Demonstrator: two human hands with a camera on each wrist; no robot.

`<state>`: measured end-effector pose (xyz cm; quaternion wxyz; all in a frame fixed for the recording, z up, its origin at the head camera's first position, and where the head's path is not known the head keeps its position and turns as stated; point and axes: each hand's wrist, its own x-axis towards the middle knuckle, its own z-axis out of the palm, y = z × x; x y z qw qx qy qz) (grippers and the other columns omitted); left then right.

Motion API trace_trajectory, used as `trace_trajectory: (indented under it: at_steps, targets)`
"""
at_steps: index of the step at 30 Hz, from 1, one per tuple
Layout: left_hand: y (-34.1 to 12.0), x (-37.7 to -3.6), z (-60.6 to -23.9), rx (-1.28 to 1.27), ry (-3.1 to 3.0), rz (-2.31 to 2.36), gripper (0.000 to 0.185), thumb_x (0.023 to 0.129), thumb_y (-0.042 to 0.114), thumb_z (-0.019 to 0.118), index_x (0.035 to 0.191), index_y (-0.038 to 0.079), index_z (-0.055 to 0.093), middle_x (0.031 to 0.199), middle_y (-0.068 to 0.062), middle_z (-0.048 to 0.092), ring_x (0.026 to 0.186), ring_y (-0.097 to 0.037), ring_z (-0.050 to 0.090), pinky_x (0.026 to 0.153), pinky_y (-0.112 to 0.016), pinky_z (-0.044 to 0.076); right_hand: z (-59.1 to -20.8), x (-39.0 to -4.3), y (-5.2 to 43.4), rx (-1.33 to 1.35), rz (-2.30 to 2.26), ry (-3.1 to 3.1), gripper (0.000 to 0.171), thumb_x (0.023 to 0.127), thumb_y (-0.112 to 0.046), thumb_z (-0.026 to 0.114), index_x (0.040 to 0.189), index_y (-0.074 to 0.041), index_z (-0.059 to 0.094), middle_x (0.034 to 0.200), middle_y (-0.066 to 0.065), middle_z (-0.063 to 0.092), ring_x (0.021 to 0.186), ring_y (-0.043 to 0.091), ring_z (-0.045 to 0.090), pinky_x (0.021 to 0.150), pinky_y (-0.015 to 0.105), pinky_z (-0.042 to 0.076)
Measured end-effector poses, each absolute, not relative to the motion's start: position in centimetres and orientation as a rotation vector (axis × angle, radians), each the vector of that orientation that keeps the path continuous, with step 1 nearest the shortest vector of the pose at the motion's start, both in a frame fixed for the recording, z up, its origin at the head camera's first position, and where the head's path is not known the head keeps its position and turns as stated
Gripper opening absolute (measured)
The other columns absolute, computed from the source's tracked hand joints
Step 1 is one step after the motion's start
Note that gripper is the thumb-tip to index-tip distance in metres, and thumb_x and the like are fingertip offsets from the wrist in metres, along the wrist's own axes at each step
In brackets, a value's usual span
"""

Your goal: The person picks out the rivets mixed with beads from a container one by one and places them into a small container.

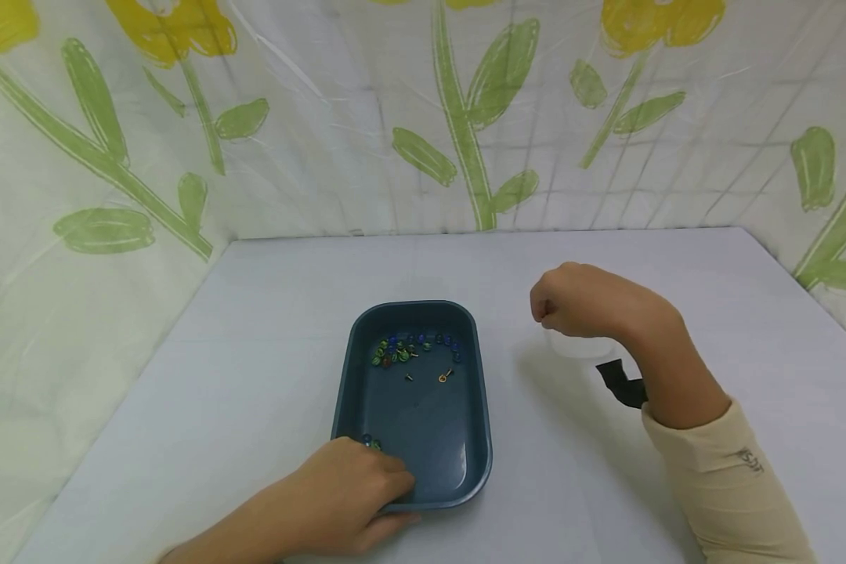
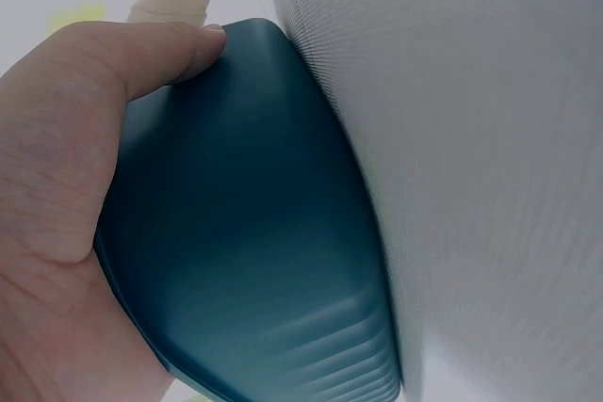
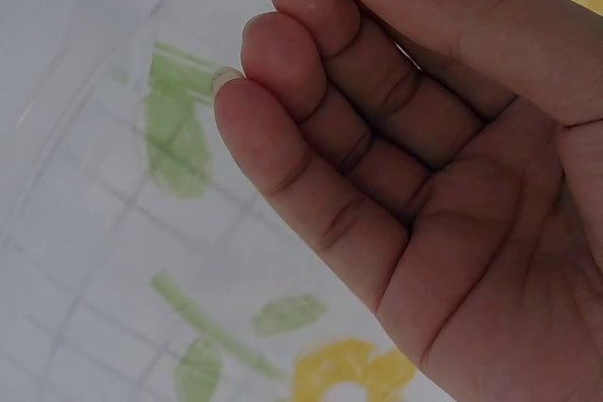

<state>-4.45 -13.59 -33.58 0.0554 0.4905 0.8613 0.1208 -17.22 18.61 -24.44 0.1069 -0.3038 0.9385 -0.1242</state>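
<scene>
Many beads [image 1: 404, 356] in blue tray [image 1: 416, 423], left hand [image 1: 345, 489] gripping it, right hand [image 1: 592, 301] curled, its hold unclear

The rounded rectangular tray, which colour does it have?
The tray is dark teal blue; the head view shows it best.

Tray [image 1: 402, 419]: solid dark teal-blue, pale highlight. Beads [image 1: 404, 356] in it: green and deep blue, one reddish-brown. Ring-shaped piece [image 1: 442, 378]: gold. Worktop [image 1: 240, 329]: plain pale lavender-grey. Curtain [image 1: 338, 157]: white, yellow flowers, green stems, green leaves with pale streaks, faint grey grid lines. Sleeve [image 1: 715, 486]: beige, dark lettering. Strip [image 1: 620, 384]: black. Container [image 1: 581, 347]: translucent whitish.
</scene>
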Motion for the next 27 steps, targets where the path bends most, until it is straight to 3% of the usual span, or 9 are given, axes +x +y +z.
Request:
trace_trajectory:
  at_steps: [27]
  targets:
    - [-13.6,-4.4,-33.6,1.492,2.620,0.351,0.031,0.100,0.039,0.059,0.075,0.021,0.062,0.062,0.020,0.043,0.050,0.008,0.030,0.046,-0.011,0.026,-24.4,-18.4,21.4,-0.753,-0.440,2.792,0.016,0.088,0.002,0.064,0.085,-0.011,0.073,0.087,0.002,0.066,0.075,0.018,0.057,0.068,0.038,0.049]
